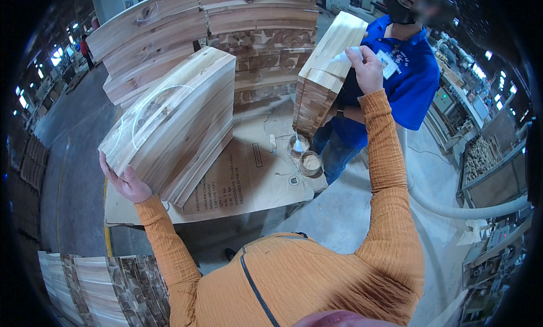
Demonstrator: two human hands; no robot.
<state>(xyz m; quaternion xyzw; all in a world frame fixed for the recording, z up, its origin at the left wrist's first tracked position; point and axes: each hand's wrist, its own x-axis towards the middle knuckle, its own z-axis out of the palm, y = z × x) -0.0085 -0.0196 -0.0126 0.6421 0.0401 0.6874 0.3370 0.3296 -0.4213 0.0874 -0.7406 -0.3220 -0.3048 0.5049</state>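
Observation:
My left hand [125, 183] grips the near left corner of a leaning stack of pale wooden boards [186, 123], thumb on the near face and fingers along the end. A white curved line runs over the top board. My right hand [367, 70] is raised and closed around a small white squeeze bottle [341, 57], mostly hidden by the fingers. It is over a second wooden stack [325, 72], which stands tilted beside a co-worker. Below that stack, a white bottle with a bluish part [298, 145] stands in a round brown container [291, 152].
Printed cardboard [249, 180] covers the table. Another round container [310, 164] stands near its right edge. Large board piles [254, 22] rise behind. A co-worker in a blue shirt [418, 78] stands at the right, near a pale hose [469, 213]. More boards [102, 287] lie at the lower left.

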